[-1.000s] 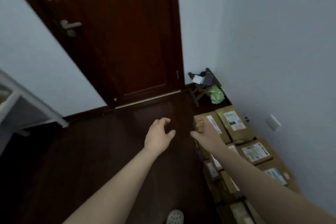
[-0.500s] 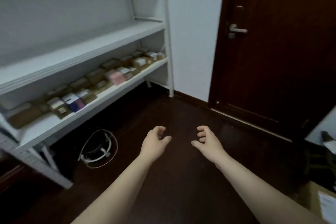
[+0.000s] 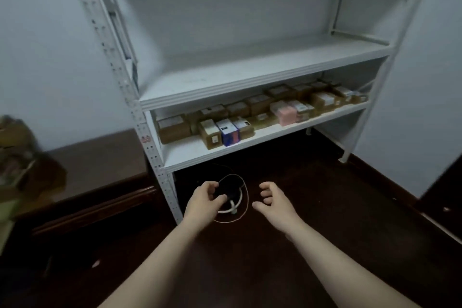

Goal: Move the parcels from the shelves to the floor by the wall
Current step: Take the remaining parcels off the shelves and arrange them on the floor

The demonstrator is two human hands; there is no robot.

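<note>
A white metal shelf unit (image 3: 250,77) stands straight ahead against the wall. Its lower shelf (image 3: 190,150) carries several brown cardboard parcels (image 3: 172,127), a blue-and-white box (image 3: 228,131) and a pink parcel (image 3: 286,114). The shelf above it is bare. My left hand (image 3: 203,201) and my right hand (image 3: 273,201) hover side by side in front of the unit, below the lower shelf and over the dark floor. Both have loosely curled fingers and hold nothing.
A coiled white cable (image 3: 233,204) lies on the dark wooden floor (image 3: 337,207) under the shelf, partly behind my left hand. A low dark wooden cabinet (image 3: 100,170) stands left of the unit, with a blurred cardboard box (image 3: 15,157) on it.
The view has swung left from the door and the floor parcels to face the shelf unit. Both hands stay empty and held out in front.
</note>
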